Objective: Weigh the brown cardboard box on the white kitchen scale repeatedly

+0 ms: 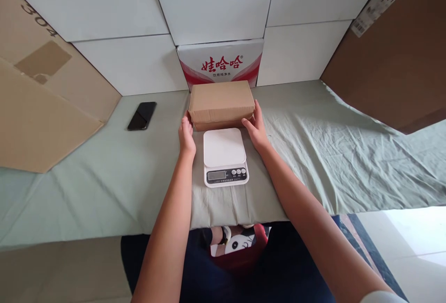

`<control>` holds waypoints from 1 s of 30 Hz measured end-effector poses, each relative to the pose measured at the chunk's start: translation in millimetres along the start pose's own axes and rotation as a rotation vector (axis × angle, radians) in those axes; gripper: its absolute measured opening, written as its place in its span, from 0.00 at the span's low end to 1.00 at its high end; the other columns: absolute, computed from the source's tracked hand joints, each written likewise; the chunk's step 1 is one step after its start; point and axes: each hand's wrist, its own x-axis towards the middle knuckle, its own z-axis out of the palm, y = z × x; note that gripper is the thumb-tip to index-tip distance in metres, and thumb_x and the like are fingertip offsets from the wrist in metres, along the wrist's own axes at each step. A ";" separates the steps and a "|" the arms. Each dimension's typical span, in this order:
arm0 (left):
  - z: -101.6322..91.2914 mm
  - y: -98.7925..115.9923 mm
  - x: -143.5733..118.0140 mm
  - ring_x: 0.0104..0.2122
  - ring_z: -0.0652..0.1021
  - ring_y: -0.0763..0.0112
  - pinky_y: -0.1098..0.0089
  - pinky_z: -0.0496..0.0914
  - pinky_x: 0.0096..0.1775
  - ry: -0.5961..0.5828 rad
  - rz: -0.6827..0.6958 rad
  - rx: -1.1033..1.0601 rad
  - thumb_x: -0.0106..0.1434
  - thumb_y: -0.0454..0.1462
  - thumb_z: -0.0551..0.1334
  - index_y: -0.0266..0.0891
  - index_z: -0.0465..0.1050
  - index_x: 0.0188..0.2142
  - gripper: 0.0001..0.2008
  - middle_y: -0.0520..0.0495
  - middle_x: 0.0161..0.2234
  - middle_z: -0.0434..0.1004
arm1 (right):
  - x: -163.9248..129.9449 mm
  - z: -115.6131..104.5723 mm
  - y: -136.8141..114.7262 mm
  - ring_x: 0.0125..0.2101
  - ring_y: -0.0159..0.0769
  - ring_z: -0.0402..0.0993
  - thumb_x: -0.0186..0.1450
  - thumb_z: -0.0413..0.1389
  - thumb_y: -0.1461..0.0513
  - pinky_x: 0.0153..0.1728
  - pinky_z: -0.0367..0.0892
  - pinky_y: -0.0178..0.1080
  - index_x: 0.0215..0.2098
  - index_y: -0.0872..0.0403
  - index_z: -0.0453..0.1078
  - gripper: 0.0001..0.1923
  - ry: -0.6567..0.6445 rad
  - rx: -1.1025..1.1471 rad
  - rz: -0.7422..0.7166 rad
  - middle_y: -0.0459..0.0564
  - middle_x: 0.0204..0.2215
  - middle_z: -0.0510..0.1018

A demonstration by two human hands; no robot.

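A plain brown cardboard box [221,102] lies on the green cloth, just behind a white kitchen scale [225,156]. My left hand [186,135] presses against the box's left end and my right hand [256,126] against its right end, so both grip it between them. The box appears to rest on the cloth, touching or nearly touching the scale's far edge. The scale's platform is bare and its display faces me.
A black phone [141,115] lies to the left on the green cloth [331,154]. A red-and-white printed carton [220,62] stands behind the box against the white wall. Large cardboard sheets lean at far left [38,108] and far right [393,61].
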 end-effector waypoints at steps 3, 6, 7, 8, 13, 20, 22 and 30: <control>0.9 -3.2 0.9 0.74 0.63 0.56 0.62 0.59 0.71 0.008 -0.010 0.000 0.65 0.69 0.54 0.39 0.67 0.70 0.47 0.35 0.73 0.64 | 0.0 -0.7 0.1 0.77 0.51 0.53 0.61 0.60 0.33 0.76 0.55 0.57 0.79 0.44 0.37 0.61 0.011 0.024 0.016 0.51 0.80 0.48; 1.5 -6.1 2.5 0.74 0.63 0.54 0.60 0.59 0.71 0.024 -0.015 0.002 0.64 0.70 0.54 0.38 0.69 0.69 0.48 0.34 0.72 0.66 | 0.5 -1.0 1.2 0.76 0.51 0.55 0.60 0.62 0.34 0.75 0.56 0.57 0.79 0.44 0.38 0.61 0.023 0.041 0.025 0.52 0.80 0.49; 1.5 -6.7 3.0 0.74 0.63 0.54 0.60 0.59 0.71 0.025 -0.019 0.004 0.64 0.70 0.54 0.39 0.70 0.68 0.48 0.34 0.72 0.66 | 0.5 -1.1 1.7 0.76 0.51 0.56 0.61 0.62 0.35 0.75 0.57 0.57 0.79 0.44 0.39 0.60 0.025 0.041 0.026 0.51 0.79 0.49; 1.3 -7.1 3.3 0.74 0.63 0.54 0.60 0.59 0.71 0.022 -0.026 0.003 0.64 0.70 0.54 0.40 0.70 0.68 0.48 0.35 0.72 0.66 | 0.4 -1.0 2.1 0.75 0.51 0.57 0.61 0.62 0.35 0.74 0.58 0.57 0.79 0.43 0.40 0.59 0.024 0.035 0.024 0.51 0.79 0.51; 0.0 -5.9 1.0 0.74 0.63 0.53 0.58 0.58 0.72 -0.018 -0.084 -0.005 0.62 0.70 0.55 0.40 0.71 0.67 0.48 0.34 0.72 0.66 | -1.3 0.1 4.7 0.72 0.49 0.62 0.65 0.60 0.38 0.72 0.63 0.57 0.78 0.40 0.43 0.51 0.012 -0.047 -0.019 0.47 0.76 0.59; -1.9 10.8 -12.6 0.73 0.65 0.52 0.58 0.59 0.71 -0.040 0.063 0.013 0.63 0.68 0.60 0.40 0.72 0.66 0.45 0.35 0.70 0.69 | -3.9 1.3 -8.8 0.76 0.48 0.53 0.65 0.59 0.36 0.73 0.59 0.58 0.79 0.38 0.37 0.55 0.025 -0.030 -0.095 0.47 0.79 0.50; -3.7 19.3 -21.3 0.72 0.67 0.52 0.59 0.60 0.71 -0.054 0.148 0.031 0.65 0.67 0.59 0.42 0.74 0.65 0.42 0.37 0.68 0.72 | -11.4 0.4 -21.6 0.77 0.50 0.52 0.66 0.59 0.37 0.74 0.58 0.59 0.79 0.37 0.37 0.54 0.028 -0.057 -0.154 0.47 0.79 0.49; -28.7 37.9 -102.3 0.70 0.69 0.45 0.53 0.64 0.69 0.003 0.204 0.120 0.64 0.68 0.57 0.38 0.77 0.62 0.43 0.34 0.63 0.78 | -90.9 -13.6 -49.4 0.76 0.58 0.50 0.69 0.59 0.41 0.75 0.54 0.66 0.79 0.33 0.35 0.51 0.028 -0.199 -0.233 0.48 0.78 0.49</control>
